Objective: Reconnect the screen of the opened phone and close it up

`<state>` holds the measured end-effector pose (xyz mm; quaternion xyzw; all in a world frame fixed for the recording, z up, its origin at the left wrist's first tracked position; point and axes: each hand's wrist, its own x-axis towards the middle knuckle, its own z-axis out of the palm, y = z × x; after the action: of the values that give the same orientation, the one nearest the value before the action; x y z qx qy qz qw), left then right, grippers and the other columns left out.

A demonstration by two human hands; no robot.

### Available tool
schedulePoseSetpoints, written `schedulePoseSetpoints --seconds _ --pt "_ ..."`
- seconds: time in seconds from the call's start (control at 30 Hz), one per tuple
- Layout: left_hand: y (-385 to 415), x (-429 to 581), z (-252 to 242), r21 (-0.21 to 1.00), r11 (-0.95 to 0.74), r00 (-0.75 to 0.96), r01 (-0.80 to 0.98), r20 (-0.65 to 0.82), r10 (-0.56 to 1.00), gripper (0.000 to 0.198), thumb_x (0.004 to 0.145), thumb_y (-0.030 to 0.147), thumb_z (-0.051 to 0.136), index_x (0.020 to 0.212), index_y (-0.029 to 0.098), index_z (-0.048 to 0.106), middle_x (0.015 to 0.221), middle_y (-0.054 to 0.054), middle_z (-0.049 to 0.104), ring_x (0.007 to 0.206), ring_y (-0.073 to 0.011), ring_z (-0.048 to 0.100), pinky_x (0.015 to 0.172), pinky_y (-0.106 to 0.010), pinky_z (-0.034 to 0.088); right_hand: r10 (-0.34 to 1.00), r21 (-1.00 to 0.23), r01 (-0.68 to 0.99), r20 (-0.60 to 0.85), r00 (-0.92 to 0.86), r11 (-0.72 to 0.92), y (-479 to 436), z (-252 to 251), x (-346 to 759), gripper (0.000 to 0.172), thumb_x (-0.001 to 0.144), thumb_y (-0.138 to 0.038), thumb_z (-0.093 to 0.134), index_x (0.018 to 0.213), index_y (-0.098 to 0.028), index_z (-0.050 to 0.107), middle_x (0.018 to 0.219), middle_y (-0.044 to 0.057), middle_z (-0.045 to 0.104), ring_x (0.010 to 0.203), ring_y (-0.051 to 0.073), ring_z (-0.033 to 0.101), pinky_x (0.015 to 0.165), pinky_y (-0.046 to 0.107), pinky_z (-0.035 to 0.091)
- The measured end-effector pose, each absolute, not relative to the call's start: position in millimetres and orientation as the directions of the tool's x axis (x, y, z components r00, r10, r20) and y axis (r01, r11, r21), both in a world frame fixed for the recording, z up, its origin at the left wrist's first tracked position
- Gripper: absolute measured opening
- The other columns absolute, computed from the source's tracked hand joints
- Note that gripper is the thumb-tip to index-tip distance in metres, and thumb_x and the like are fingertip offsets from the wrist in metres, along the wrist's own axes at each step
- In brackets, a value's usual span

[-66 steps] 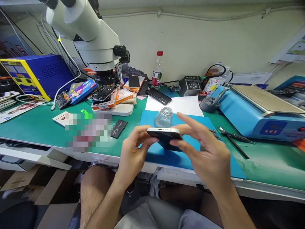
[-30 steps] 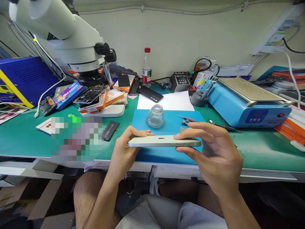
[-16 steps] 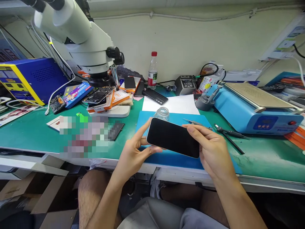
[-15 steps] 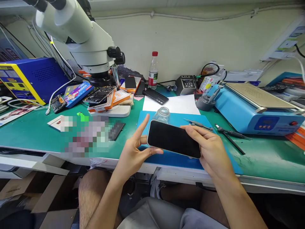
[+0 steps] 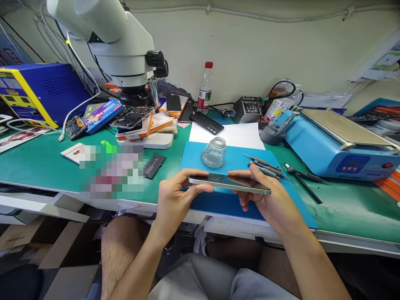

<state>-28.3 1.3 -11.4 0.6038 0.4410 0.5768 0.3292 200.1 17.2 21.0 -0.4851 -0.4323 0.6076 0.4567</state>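
Note:
A light-coloured smartphone (image 5: 229, 183) lies nearly flat between both my hands, screen up, just above the blue work mat (image 5: 225, 204). My left hand (image 5: 175, 200) pinches its left end with thumb and fingers. My right hand (image 5: 268, 200) supports its right end from below, with fingers over the top edge. A small empty glass jar (image 5: 214, 153) stands on the mat just behind the phone. Several grey screwdrivers (image 5: 265, 166) lie on the mat by my right fingers.
A white microscope (image 5: 121, 46) rises at the back left above a stack of phones and orange boxes (image 5: 140, 123). A blue heating machine (image 5: 337, 146) fills the right side. A water bottle (image 5: 205, 89), white paper (image 5: 228, 135) and a blue-yellow box (image 5: 37, 91) stand behind.
The phone was turned from back-up through a tilted screen-toward-me pose and now lies nearly level with its screen up, lower over the mat. Both hands kept hold of it throughout.

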Motion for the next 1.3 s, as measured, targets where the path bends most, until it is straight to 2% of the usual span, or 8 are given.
schedulePoseSetpoints --seconds 0.23,0.5,0.63,0.7,0.83,0.9,1.13,1.3 --pt "4.1 -25.6 -8.6 0.928 -0.347 -0.048 0.139 0.356 0.933 0.018 0.099 0.044 0.08 0.105 0.027 0.082 0.08 0.004 0.085 0.079 -0.0203 0.083 0.073 -0.025 0.059 0.975 -0.967 -0.146 -0.193 -0.108 -0.208 17.2 17.3 201.3 0.063 0.09 -0.074 0.069 0.105 -0.014 0.085 0.07 0.009 0.077 0.051 0.019 0.066 0.043 0.03 0.053" --pt "3.0 -22.8 -3.2 0.895 -0.391 0.092 0.216 0.38 0.92 0.035 0.097 0.036 0.08 0.132 0.031 0.075 0.125 -0.002 0.08 0.104 -0.0232 0.075 0.094 -0.031 0.058 0.993 -0.983 -0.14 -0.116 0.0 -0.115 22.1 11.9 208.1 0.045 0.088 -0.054 0.081 0.126 -0.03 0.08 0.111 0.004 0.084 0.092 0.02 0.079 0.081 0.032 0.065" --pt "-1.4 -21.7 -3.8 0.966 -0.258 0.133 -0.001 0.256 0.958 0.072 0.102 0.031 0.071 0.168 0.036 0.042 0.11 -0.003 0.08 0.101 -0.0255 0.077 0.093 -0.034 0.063 0.997 -0.997 -0.043 -0.064 -0.045 -0.066 23.1 6.3 212.3 0.055 0.087 -0.051 0.083 0.138 -0.034 0.073 0.129 0.006 0.08 0.115 0.024 0.076 0.093 0.035 0.063" --pt "-2.4 -19.9 -5.0 0.966 -0.222 0.119 -0.131 0.238 0.964 0.08 0.104 0.032 0.069 0.174 0.036 0.029 0.096 -0.001 0.078 0.09 -0.0226 0.077 0.089 -0.033 0.064 0.997 -1.0 -0.01 -0.028 -0.077 -0.029 22.8 4.3 212.4 0.052 0.088 -0.051 0.083 0.136 -0.032 0.075 0.133 0.007 0.079 0.124 0.026 0.073 0.103 0.039 0.061" --pt "-2.0 -14.9 -7.1 0.938 -0.307 0.031 -0.16 0.315 0.948 0.042 0.106 0.037 0.069 0.147 0.03 0.068 0.103 -0.003 0.08 0.093 -0.0223 0.077 0.089 -0.032 0.064 0.994 -0.999 0.038 0.023 -0.11 0.027 22.1 1.5 211.1 0.043 0.087 -0.054 0.084 0.122 -0.029 0.081 0.127 0.007 0.081 0.126 0.027 0.072 0.112 0.042 0.056" --pt "-1.9 -13.8 -7.0 0.92 -0.371 0.008 -0.125 0.375 0.927 0.033 0.106 0.039 0.068 0.136 0.029 0.077 0.114 -0.005 0.082 0.103 -0.026 0.078 0.095 -0.035 0.064 0.994 -0.996 0.078 0.028 -0.104 0.036 22.5 -0.1 211.2 0.045 0.086 -0.056 0.085 0.121 -0.029 0.082 0.126 0.007 0.081 0.123 0.027 0.073 0.112 0.042 0.056" --pt "-6.2 -14.6 -5.5 0.846 -0.522 0.145 -0.107 0.532 0.834 0.033 0.111 0.026 0.059 0.137 0.036 0.077 0.134 -0.002 0.08 0.126 -0.0245 0.075 0.108 -0.033 0.058 0.988 -0.983 0.157 0.074 -0.134 0.095 22.4 0.8 210.6 0.044 0.086 -0.057 0.084 0.118 -0.027 0.083 0.121 0.008 0.083 0.116 0.028 0.074 0.109 0.045 0.059" --pt "-0.5 -15.5 -10.7 0.873 -0.425 -0.081 -0.241 0.418 0.905 0.014 0.105 0.031 0.071 0.118 0.029 0.078 0.11 0.0 0.08 0.101 -0.0169 0.075 0.087 -0.023 0.058 0.993 -0.979 0.174 0.093 -0.078 0.106 17.0 2.5 207.5 0.05 0.082 -0.055 0.088 0.123 -0.027 0.081 0.112 0.007 0.083 0.107 0.024 0.076 0.098 0.038 0.062"
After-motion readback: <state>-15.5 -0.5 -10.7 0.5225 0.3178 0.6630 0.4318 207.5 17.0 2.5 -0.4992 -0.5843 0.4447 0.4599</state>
